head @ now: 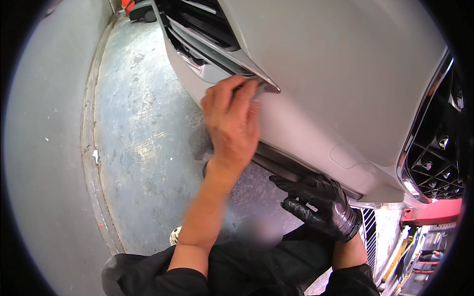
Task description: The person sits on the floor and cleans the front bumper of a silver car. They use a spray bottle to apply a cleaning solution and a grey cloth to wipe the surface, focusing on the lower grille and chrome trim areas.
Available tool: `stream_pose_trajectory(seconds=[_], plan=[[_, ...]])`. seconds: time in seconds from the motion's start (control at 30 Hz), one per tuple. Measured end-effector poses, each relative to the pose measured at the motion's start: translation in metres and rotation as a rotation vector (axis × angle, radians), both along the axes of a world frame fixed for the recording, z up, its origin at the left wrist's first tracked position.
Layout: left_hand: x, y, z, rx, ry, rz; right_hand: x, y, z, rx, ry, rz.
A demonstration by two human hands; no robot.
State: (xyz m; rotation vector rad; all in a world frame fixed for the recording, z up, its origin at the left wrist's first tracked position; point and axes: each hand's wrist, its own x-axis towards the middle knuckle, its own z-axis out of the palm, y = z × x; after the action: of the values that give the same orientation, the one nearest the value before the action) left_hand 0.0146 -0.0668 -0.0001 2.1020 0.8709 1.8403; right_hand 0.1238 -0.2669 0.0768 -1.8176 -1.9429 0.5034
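Before me is the front bumper (311, 122) of a pale car, its paint smooth and shiny. My left hand (233, 114), bare, has its bent fingers against the pointed chrome tip (273, 88) of a trim strip beside the lamp housing (222, 61). Something greyish shows under those fingertips, too blurred to name. In a black disposable glove, my right hand (318, 203) has its fingers spread beside the dark lower trim (281, 161) of the bumper. Its upper fingers overlap that trim; I cannot tell whether they press on it.
A grille with chrome studs (442, 142) is at the right. Along the left runs a grey wall (48, 148), with a floor seam (92, 148) at its foot. A red beam (431, 212) and a floor grate (369, 229) lie lower right. A dark wheeled object (142, 12) stands far off.
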Motion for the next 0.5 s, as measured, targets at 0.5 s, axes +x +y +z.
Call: stream_pose_trajectory(seconds=[0.5], plan=[[-0.018,0.022,-0.006,0.023,0.037,-0.147,-0.006,0.002,-0.011,-0.025,0.002,0.038]])
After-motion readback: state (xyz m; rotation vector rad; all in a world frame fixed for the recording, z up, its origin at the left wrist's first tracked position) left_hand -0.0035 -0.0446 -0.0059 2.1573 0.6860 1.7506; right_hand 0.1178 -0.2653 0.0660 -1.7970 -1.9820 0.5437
